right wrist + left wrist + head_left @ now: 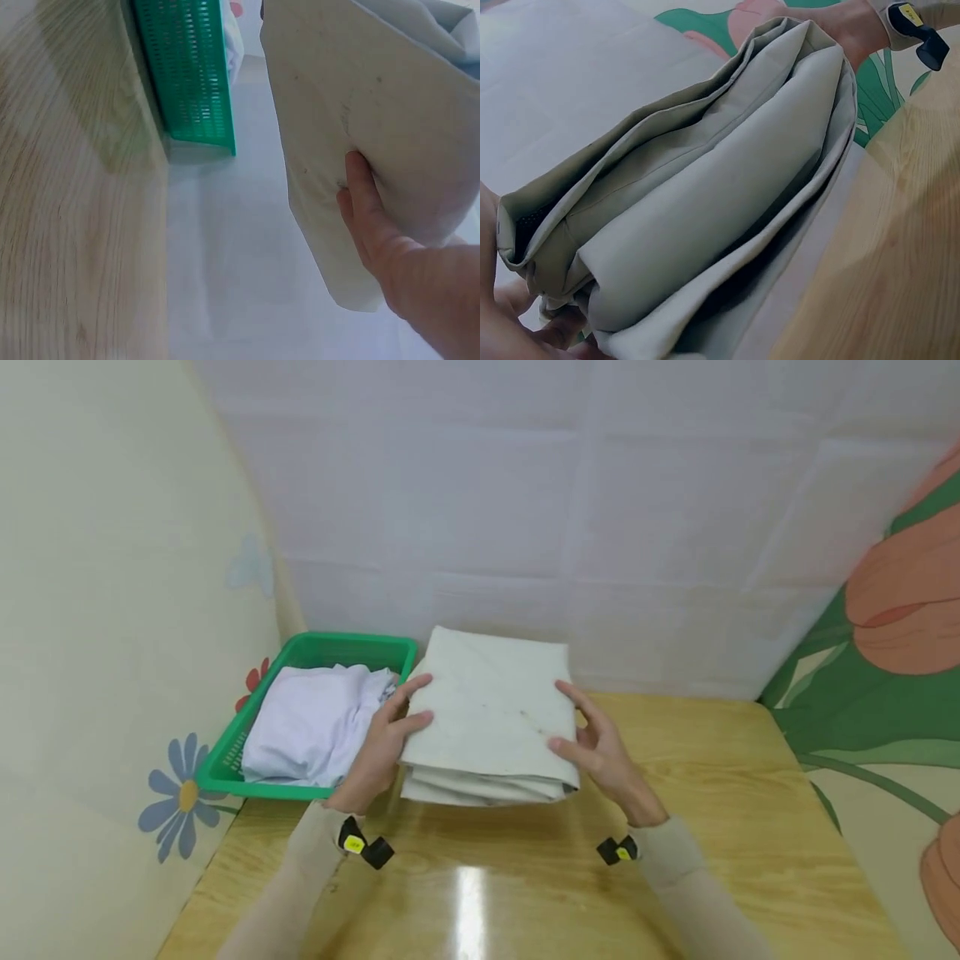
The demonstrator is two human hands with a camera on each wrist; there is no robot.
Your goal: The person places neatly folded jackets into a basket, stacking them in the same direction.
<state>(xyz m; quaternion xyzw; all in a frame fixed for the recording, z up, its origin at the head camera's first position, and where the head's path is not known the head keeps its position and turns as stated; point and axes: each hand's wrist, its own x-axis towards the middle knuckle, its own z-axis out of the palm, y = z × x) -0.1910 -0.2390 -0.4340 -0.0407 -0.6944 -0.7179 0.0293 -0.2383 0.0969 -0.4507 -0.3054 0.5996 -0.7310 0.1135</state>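
Observation:
Between both hands is a thick, folded off-white cloth [487,706], held up above the table with its layered edge toward me. My left hand [384,742] grips its left side, thumb and forefinger over the top face. On the opposite side my right hand [606,755] grips the cloth the same way. The left wrist view shows the stacked folds of the cloth [705,180] from the end. Seen from the right wrist, fingers [367,202] press against a broad face with small dark specks. Some fingers are hidden by the cloth.
A green plastic basket [225,767] stands at the table's left, close beside my left hand, with white cloth [303,722] inside. Beneath is a wood-grain table [697,785]. A white sheet [480,485] hangs behind, and flower-patterned hangings [892,710] flank the sides.

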